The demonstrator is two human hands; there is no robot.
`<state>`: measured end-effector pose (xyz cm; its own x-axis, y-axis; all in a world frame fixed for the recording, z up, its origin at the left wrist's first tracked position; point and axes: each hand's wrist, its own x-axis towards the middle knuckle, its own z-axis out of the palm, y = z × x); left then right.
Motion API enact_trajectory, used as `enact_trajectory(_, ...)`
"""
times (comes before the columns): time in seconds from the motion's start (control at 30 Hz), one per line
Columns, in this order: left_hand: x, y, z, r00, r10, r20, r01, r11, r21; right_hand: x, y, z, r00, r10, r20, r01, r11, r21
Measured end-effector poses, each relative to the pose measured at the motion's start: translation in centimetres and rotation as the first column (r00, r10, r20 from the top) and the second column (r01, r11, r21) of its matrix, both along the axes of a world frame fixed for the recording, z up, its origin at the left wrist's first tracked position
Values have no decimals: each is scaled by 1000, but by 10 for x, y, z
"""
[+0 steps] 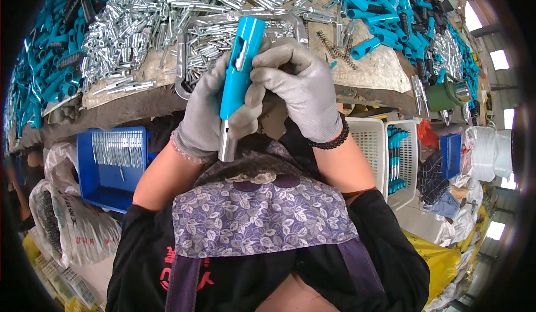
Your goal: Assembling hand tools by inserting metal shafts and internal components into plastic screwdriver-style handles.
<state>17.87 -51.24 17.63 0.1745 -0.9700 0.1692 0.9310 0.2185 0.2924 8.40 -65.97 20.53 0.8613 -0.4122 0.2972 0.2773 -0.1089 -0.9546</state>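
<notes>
A teal plastic sleeve [235, 89] is held at a slant in front of my chest, with a shiny metal tube [227, 143] coming out of its lower end. My left hand [204, 108], in a grey glove, is wrapped round the sleeve from the left. Inside the sleeve's open slot a small silver metal part [242, 57] shows. My right hand [304, 86], gloved as well, is at the sleeve's right side beside the slot. Its thumb and forefinger are pinched together; whatever is between them is hidden.
A metal tray [182, 61] of small silver pins lies on the bench. Heaps of metal rods [131, 30] and teal sleeves [385, 10] surround it, with coil springs [338, 49] at right. Below the bench are a blue bin [106, 192] and white baskets [368, 139].
</notes>
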Motion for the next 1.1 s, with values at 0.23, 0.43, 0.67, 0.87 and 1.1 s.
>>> enact_trajectory(0.23,-5,15,-10,944,14,329,-56,991,120,-11,9,4,928,373,0,-286,711,643)
enact_trajectory(0.43,-14,5,38,678,349,647,-641,712,287,-3,9,-10,915,381,-132,-327,892,313)
enact_trajectory(0.67,5,1,53,742,475,474,-649,688,326,11,40,-41,670,738,79,-515,386,765)
enact_trajectory(0.87,14,11,45,683,537,495,-707,657,262,15,66,-21,916,146,-374,-222,960,-170)
enact_trajectory(1.1,8,56,42,732,327,598,-543,810,221,43,19,18,976,186,115,-165,971,-172)
